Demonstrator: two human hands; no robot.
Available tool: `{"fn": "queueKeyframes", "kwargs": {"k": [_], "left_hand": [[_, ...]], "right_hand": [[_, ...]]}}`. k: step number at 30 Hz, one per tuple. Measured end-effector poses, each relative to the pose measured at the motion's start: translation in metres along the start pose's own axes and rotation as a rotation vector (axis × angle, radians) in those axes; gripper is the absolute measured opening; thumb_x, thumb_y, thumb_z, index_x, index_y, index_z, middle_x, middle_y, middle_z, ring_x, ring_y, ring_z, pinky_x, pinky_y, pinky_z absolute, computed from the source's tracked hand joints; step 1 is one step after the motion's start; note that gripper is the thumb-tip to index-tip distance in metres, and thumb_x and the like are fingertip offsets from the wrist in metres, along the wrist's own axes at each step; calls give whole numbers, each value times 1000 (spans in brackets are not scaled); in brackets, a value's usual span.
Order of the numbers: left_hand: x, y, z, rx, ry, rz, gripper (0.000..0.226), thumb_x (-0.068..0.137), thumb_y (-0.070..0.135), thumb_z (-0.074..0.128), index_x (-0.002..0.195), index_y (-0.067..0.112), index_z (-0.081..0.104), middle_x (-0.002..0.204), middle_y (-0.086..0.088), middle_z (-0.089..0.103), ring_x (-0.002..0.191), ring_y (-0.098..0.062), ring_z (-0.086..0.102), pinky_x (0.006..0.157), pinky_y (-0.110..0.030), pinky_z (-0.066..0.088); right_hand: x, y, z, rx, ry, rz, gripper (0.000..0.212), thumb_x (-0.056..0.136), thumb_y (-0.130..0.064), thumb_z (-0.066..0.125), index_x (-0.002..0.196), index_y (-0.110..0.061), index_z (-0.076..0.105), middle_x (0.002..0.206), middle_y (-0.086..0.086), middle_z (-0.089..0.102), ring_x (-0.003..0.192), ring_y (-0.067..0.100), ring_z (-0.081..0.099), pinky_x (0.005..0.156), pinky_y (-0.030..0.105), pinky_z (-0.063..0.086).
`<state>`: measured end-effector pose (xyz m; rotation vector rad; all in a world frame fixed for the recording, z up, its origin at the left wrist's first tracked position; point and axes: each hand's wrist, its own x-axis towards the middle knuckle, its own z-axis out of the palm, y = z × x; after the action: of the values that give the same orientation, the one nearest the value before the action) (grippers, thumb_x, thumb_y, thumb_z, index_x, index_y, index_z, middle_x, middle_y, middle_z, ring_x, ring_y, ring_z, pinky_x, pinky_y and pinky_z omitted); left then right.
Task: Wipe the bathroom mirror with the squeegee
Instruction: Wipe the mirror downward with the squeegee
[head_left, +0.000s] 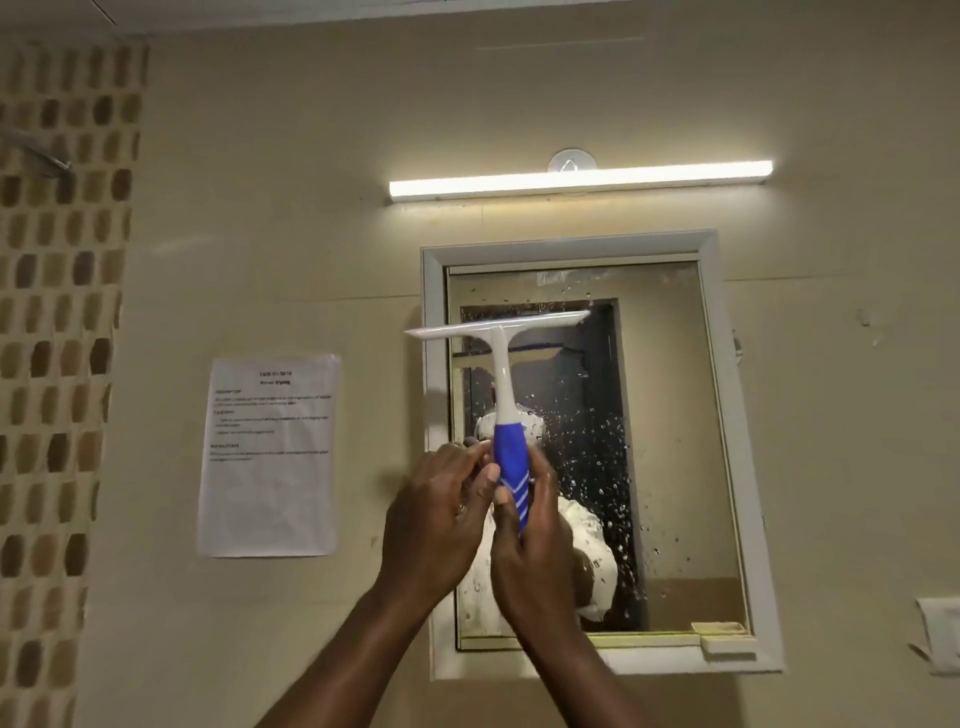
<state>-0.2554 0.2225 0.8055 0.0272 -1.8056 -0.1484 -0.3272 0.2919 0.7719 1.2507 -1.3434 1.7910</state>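
A white-framed bathroom mirror (670, 467) hangs on the beige wall, its glass speckled with water drops. In front of its left part I hold a squeegee (505, 395) upright, white blade on top, blue striped handle below. The blade lies level near the mirror's upper left; whether it touches the glass I cannot tell. My right hand (535, 535) grips the blue handle from below and the right. My left hand (441, 514) closes on the handle from the left, thumb across it. Both forearms hide the mirror's lower left corner.
A lit tube light (579, 181) is mounted above the mirror. A printed sheet (270, 454) is stuck on the wall left of the mirror. A mosaic tile strip (57, 338) runs down the far left. A wall switch (940, 639) sits at the right edge.
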Motion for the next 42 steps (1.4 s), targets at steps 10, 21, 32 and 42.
{"fn": "queueKeyframes", "kwargs": {"k": [10,21,32,42], "left_hand": [[2,-42,-13,100,2,-45,23,89,28,59,111,25,64,93,10,61,85,-10,58,67,-31,53],[28,-89,-22,273,-21,-74,57,94,35,48,146,19,30,152,-2,33,141,-18,29,112,-34,26],[42,-91,-28,306,-43,-118,58,95,38,42,148,19,25,155,1,26,143,-15,23,116,-35,22],[45,-89,-17,325,-66,-124,59,95,41,41,148,21,23,156,2,25,143,-14,21,116,-34,19]], "right_hand": [[76,-8,20,-79,135,-49,57,96,-26,43,134,-55,12,94,-7,49,71,10,62,63,23,53],[102,-21,24,-199,152,-63,60,95,-19,46,141,-43,14,88,-6,45,67,17,62,62,36,57],[104,-22,10,-182,76,-3,61,96,-16,44,137,-44,8,107,11,60,71,19,64,61,30,57],[113,-15,5,-154,103,55,60,96,-17,44,143,-39,14,105,11,60,75,21,65,68,42,59]]}}
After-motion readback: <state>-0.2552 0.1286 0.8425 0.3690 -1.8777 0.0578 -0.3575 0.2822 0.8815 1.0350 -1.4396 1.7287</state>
